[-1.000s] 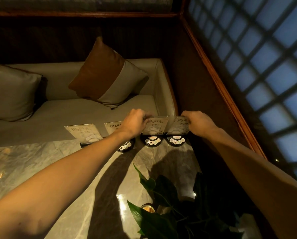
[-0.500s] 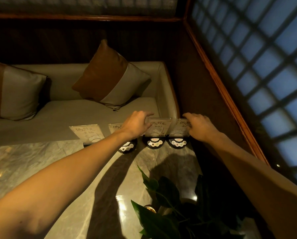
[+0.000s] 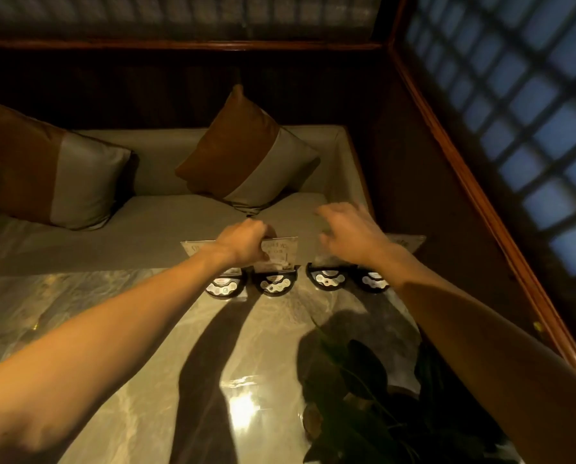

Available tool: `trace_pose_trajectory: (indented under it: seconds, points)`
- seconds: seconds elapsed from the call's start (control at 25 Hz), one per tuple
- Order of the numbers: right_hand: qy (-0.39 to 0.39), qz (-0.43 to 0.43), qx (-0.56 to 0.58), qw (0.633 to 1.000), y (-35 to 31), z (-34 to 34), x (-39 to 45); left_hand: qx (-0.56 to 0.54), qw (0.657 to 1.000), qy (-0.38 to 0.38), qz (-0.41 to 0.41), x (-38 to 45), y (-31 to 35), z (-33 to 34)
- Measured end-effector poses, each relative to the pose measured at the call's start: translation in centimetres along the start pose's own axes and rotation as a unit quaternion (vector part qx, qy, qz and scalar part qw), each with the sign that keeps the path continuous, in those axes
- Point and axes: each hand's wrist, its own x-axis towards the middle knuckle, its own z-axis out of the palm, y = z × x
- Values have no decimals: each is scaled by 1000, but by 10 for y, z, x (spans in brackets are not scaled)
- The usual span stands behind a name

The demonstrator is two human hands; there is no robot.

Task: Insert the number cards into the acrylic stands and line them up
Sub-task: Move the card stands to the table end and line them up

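While the plant [image 3: 373,390] sits dark at the near right corner of the marble table [image 3: 112,329], my two forearms reach over it to the far edge, where four acrylic stands on black half-round bases line up side by side. My left hand [image 3: 243,241] pinches the top edge of the second stand [image 3: 278,259], fingers curled over its number card; the first stand [image 3: 224,283] is just beside it on the left, mostly hidden by my wrist. My right hand [image 3: 353,234] hovers with fingers spread and loosely curved, gripping nothing, above the third stand [image 3: 326,277]; the fourth stand [image 3: 410,242] pokes out past my wrist on the right. Handling guess: clear plate is stiff, light, slick and easy to scratch or tip, the base carries the weight, so take it by the upper edge or side edges, thumb front, fingers behind, and slide rather than lift; the card is thin paper, bends easily. Versus the earlier frames: my left hand has shifted one stand leftward, my right has let go of the end stand and lifted off, opening up; a gap between second and third bases now shows, and the view has swung left. Beyond the table, the beige sofa [image 3: 166,222] with two cushions, then the lattice window [image 3: 514,112].
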Motion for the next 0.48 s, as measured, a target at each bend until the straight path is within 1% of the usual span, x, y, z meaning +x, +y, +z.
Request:
trace_pose_trajectory:
  seconds: [0.08, 0.24, 0.36, 0.48]
  points:
    - [-12, 7, -22, 1000, -14, 8, 6, -1, 999, 33, 3, -3, -5, 1]
    - [-21, 65, -79, 995, 0, 11, 1, -31, 996, 81, 14, -4, -7, 8]
    - [-70, 98, -87, 989, 14, 12, -1, -53, 994, 98, 19, -5, -8, 10]
    - [-73, 98, -83, 989, 18, 16, -2, -74, 990, 114, 24, -2, -6, 11]
